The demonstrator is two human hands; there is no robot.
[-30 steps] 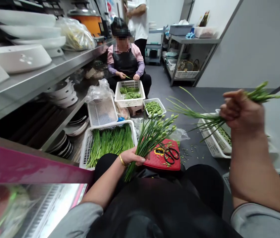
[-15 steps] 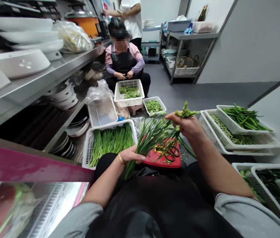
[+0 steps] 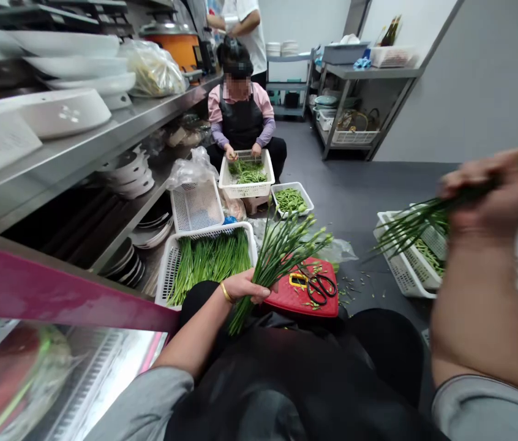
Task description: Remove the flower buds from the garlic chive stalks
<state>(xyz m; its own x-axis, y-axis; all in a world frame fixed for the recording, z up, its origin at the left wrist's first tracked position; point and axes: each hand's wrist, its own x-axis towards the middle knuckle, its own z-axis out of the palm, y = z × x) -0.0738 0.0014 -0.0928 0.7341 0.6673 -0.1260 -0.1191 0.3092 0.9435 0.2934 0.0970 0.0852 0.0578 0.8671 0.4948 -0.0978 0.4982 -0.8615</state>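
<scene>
My left hand point(image 3: 250, 286) is closed round a bunch of flowering chives point(image 3: 281, 248), its budded tips fanning up and to the right above my lap. Raised far out to the right, my right hand point(image 3: 493, 190) grips a second bunch of flowering chives point(image 3: 419, 226); motion blurs this hand a little. Beside the left bunch lies a red board point(image 3: 286, 300) carrying black-handled scissors point(image 3: 321, 286), a yellow-framed object point(image 3: 297, 280) and scattered green trimmings. A white basket point(image 3: 162, 269) of long green chives point(image 3: 210, 260) stands just left of my left hand.
Stacked white baskets point(image 3: 401, 269) stand at right, partly behind my right arm. Across from me a seated person point(image 3: 243, 116) handles greens over a white basket point(image 3: 246, 190). A steel shelf point(image 3: 149, 119) with dishes runs along the left. Trimmings point(image 3: 355, 285) lie on the floor.
My right hand has swung away to the right and up with its bunch, apart from the left one. The scissors are now uncovered. My left hand stays about where it was.
</scene>
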